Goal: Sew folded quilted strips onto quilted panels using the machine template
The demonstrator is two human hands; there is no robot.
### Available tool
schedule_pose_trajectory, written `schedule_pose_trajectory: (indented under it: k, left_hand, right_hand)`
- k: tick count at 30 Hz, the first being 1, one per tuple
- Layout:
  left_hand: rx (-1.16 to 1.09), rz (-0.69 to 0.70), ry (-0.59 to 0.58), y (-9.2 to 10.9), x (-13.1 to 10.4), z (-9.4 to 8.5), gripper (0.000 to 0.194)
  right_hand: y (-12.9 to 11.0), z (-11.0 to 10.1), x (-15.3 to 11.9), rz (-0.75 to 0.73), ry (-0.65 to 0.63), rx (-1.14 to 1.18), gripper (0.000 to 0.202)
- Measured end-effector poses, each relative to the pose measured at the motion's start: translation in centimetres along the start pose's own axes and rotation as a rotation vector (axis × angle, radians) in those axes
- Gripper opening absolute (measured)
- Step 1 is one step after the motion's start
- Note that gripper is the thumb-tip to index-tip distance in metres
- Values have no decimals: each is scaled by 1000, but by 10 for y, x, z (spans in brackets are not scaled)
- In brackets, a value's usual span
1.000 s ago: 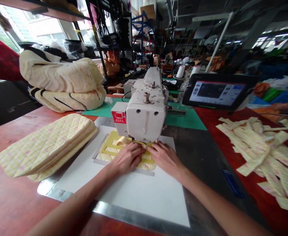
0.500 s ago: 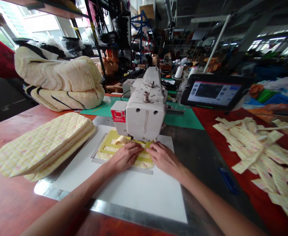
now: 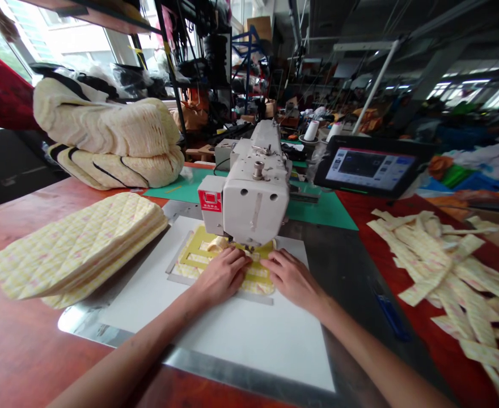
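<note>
A yellow template frame (image 3: 195, 259) with slots lies over a quilted, yellow-checked fabric piece (image 3: 256, 287) under the head of a white sewing machine (image 3: 256, 207). A fabric strip (image 3: 216, 244) forms a raised loop at the template's upper part. My left hand (image 3: 224, 275) lies over the middle of the template, its bent fingertips closed on the strip close to the needle area. At the right edge of the template is my right hand (image 3: 294, 277), fingers curled together and fingertips touching the edge. What lies beneath those right fingertips is hidden.
Stacked quilted pieces (image 3: 79, 243) lie on the left, with taller folded bundles (image 3: 113, 136) behind. Loose fabric strips (image 3: 453, 266) are heaped on the right. A blue-handled tool (image 3: 392, 317) lies on the dark plate. A control screen (image 3: 371, 164) stands behind, right of the machine.
The view has shifted slightly. My right hand has drawn a little to the right, widening the gap between my fingertips. My left hand stays on the template.
</note>
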State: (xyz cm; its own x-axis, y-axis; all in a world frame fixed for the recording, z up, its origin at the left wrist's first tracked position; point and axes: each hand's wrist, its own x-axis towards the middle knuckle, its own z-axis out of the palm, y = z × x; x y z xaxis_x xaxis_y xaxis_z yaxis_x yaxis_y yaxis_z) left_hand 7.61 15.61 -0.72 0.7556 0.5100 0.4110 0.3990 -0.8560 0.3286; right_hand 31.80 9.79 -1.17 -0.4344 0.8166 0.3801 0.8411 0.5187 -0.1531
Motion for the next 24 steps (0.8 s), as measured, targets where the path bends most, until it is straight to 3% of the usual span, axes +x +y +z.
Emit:
schedule_pose_trajectory:
  k: [4, 9, 14, 24]
  left_hand:
    - [-55, -45, 78, -2, 4, 3, 25]
    - [-75, -95, 71, -11, 8, 2, 25]
    - [-87, -126, 80, -17, 5, -5, 26]
    - [-137, -156, 65, -9, -7, -13, 20]
  right_hand:
    - [8, 1, 2, 4, 18, 19, 40]
    - [11, 4, 9, 0, 60, 39, 36]
    - [3, 11, 16, -59, 89, 71, 30]
    - [-16, 7, 8, -10, 42, 150, 27]
